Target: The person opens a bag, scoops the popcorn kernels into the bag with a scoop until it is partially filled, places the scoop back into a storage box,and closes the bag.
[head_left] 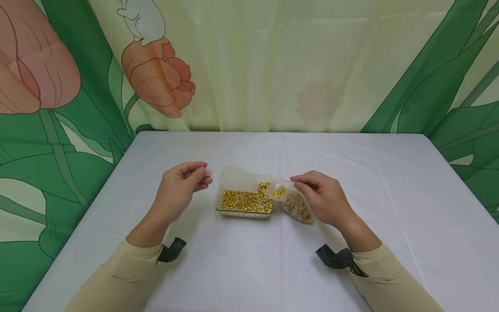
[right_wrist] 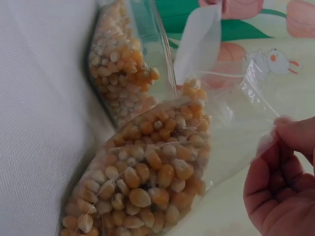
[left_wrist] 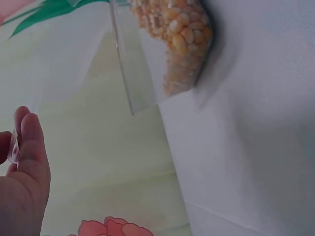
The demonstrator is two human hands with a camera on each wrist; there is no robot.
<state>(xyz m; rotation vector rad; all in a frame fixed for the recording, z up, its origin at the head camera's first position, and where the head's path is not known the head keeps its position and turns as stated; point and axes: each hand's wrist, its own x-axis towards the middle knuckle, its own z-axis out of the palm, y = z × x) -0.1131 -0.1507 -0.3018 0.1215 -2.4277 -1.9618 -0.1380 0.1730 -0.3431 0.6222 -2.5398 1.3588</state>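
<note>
A clear rectangular container [head_left: 244,214] of yellow corn kernels [head_left: 243,202] stands mid-table. My left hand [head_left: 181,186], left of it, pinches the narrow end of a translucent white scoop [head_left: 238,178]. The scoop's broad part is over the container's back; whether it touches the kernels I cannot tell. On the right, my right hand [head_left: 325,197] pinches the top edge of a clear plastic bag [right_wrist: 147,182] between thumb and fingers. Corn kernels fill the bag's lower part, and its mouth leans against the container's right side. In the left wrist view, the left fingers [left_wrist: 33,147] show around the scoop's end.
A white cloth covers the table [head_left: 241,264]. Behind it hangs a curtain [head_left: 253,65] printed with leaves, tulips and a rabbit. Each wrist carries a black mount [head_left: 172,250] near its beige sleeve.
</note>
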